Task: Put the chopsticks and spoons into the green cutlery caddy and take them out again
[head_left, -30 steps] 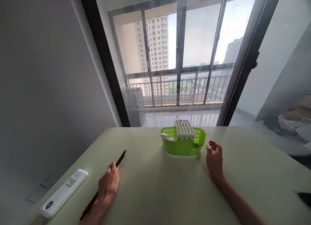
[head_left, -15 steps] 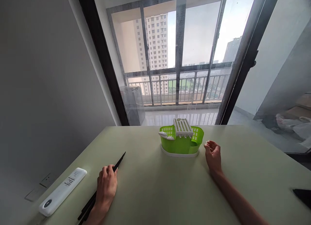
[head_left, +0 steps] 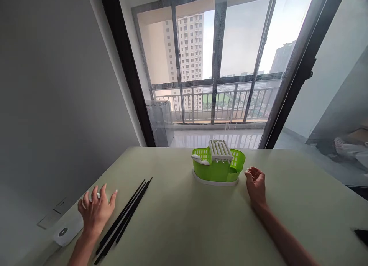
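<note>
Several black chopsticks [head_left: 125, 216] lie diagonally on the pale green table [head_left: 186, 227], left of centre. My left hand [head_left: 96, 210] hovers just left of them with fingers spread, holding nothing, above a white remote-like device [head_left: 65, 231]. A green plastic utensil holder [head_left: 217, 166] with a white slotted top stands at the table's far middle. My right hand [head_left: 255, 186] rests on the table just right of the holder, fingers loosely curled and apart, empty.
A grey wall runs along the table's left edge, with a socket plate [head_left: 54, 216] low down. Behind the table is a glass balcony door. A dark flat object [head_left: 362, 235] lies at the table's right edge.
My left hand has let go of the chopsticks and moved left over the white device, fingers spread. The chopsticks now lie uncovered on the table. My right hand has barely moved.
</note>
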`<control>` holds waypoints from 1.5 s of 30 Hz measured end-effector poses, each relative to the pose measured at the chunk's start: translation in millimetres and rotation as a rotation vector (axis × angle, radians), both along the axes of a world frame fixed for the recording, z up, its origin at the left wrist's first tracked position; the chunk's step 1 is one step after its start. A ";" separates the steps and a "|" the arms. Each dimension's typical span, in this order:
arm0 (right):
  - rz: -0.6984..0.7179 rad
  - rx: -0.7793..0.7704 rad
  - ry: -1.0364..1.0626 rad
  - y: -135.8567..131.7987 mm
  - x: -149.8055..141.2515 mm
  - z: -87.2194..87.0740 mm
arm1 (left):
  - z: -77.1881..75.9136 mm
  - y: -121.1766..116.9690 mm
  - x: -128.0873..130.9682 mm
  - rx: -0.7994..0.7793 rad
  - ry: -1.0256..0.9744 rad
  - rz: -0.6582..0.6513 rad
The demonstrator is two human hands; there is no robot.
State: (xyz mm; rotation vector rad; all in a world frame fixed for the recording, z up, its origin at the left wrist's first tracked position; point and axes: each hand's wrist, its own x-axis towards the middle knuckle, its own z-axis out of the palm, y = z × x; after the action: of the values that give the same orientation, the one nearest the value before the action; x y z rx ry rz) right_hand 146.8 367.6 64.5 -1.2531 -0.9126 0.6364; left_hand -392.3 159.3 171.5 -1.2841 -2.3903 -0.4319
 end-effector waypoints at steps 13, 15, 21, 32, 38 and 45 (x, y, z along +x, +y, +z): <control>0.010 -0.004 -0.005 1.7 0.7 -2.2 | 2.9 -30.0 -50.5 -0.195 0.023 0.145; 0.012 -0.004 -0.006 2.5 0.5 -2.6 | 6.6 -31.8 -51.9 -0.186 0.005 0.128; 0.021 -0.004 -0.014 5.1 1.1 -5.5 | 17.6 -35.0 -51.8 -0.217 -0.062 0.194; 0.008 -0.008 -0.019 7.3 1.5 -8.8 | -8.6 -20.6 13.9 -0.271 -0.281 -0.490; 0.007 -0.013 -0.020 5.5 1.4 -5.8 | -36.6 -7.3 65.8 -0.379 -0.080 -0.661; 0.017 -0.021 -0.043 1.9 1.9 -6.1 | -66.1 7.8 101.2 -0.314 -0.035 -0.595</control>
State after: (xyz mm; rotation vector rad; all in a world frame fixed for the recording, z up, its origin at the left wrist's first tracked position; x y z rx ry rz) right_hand 148.7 369.4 58.4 -1.2835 -0.9552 0.6361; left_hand -291.1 167.1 105.4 -2.1535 -2.1212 -0.2404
